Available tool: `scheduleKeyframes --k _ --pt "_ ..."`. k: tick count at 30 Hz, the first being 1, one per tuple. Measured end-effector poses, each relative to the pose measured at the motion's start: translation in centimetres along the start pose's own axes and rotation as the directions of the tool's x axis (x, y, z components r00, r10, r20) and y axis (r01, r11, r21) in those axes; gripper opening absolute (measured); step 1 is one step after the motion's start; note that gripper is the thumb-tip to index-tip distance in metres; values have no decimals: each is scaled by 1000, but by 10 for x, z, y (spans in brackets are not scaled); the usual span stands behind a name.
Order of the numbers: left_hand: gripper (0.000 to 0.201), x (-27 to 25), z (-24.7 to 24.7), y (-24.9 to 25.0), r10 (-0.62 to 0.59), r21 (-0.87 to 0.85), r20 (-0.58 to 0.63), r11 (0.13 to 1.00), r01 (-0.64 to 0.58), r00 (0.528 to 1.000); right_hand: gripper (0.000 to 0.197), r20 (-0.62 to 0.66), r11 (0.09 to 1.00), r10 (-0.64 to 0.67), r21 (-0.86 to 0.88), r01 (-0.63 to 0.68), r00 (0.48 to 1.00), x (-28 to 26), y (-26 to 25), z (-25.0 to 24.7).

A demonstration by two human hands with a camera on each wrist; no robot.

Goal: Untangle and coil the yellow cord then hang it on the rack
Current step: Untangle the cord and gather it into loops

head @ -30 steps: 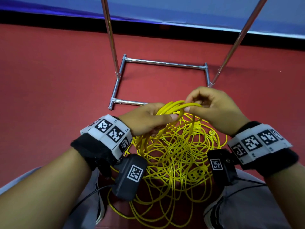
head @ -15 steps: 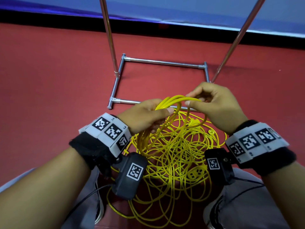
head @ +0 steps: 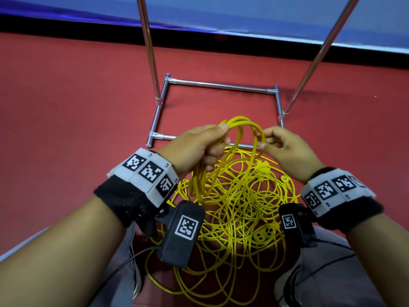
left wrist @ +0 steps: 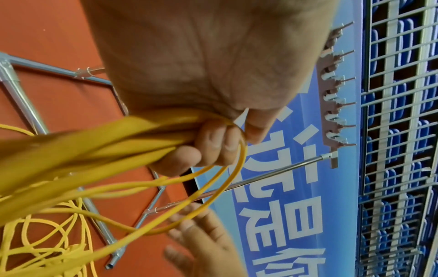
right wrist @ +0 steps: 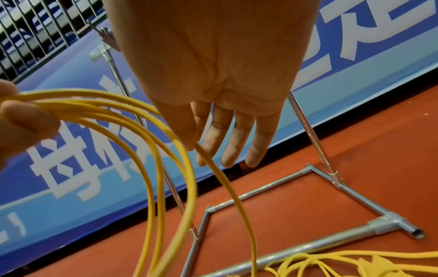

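The yellow cord (head: 239,207) lies in a tangled pile on the red floor between my knees. My left hand (head: 218,140) grips a bundle of several coiled loops (left wrist: 132,135) lifted above the pile. A short way to its right, my right hand (head: 264,139) holds one strand of the top loop (right wrist: 213,168) lightly between thumb and forefinger, with the other fingers nearly straight. The metal rack's base frame (head: 221,85) stands on the floor just beyond my hands. Its hook rail (left wrist: 331,90) shows in the left wrist view.
Two slanted rack poles (head: 148,41) (head: 321,47) rise from the base. A blue banner (head: 221,14) runs along the far edge of the red floor (head: 66,107). A yellow socket block (head: 265,232) lies in the pile. My grey trouser knees (head: 332,273) flank the cord.
Both hands have risen a little. My right hand has drawn away to the right of the left, widening the top loop between them.
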State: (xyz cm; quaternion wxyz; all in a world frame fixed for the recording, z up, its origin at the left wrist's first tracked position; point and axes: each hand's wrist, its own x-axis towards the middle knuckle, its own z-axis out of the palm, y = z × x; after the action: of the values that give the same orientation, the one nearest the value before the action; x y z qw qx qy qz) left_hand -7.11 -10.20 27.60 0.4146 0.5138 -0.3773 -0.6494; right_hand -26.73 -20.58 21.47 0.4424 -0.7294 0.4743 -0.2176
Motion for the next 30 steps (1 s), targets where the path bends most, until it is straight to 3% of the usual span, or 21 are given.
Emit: scheduleKeyframes --k 4,6,11,15,19,23,30 --pt "25 -2 -6 6 24 -130 -22 991 -27 999 15 201 995 80 -77 -66 976 -7 10 9" --pt "24 -3 -7 6 39 -140 -33 989 -44 999 17 218 992 96 -96 -77 971 -8 12 12" --pt "23 -3 -6 2 38 -74 -25 996 -40 999 17 -15 982 150 117 -148 989 0 4 9" --pt "20 -4 -6 1 12 -67 21 998 -10 1000 11 -194 979 120 186 -83 974 3 -3 6" --pt "17 -5 -3 0 -26 -57 92 998 31 995 12 -280 987 19 157 26 960 3 -12 4" --pt "17 -5 4 -5 -52 -49 122 997 59 991 11 -298 990 -30 126 70 954 2 -15 1" --pt "21 -5 13 2 44 -186 93 982 -26 995 19 -149 999 49 10 -48 988 4 8 6"
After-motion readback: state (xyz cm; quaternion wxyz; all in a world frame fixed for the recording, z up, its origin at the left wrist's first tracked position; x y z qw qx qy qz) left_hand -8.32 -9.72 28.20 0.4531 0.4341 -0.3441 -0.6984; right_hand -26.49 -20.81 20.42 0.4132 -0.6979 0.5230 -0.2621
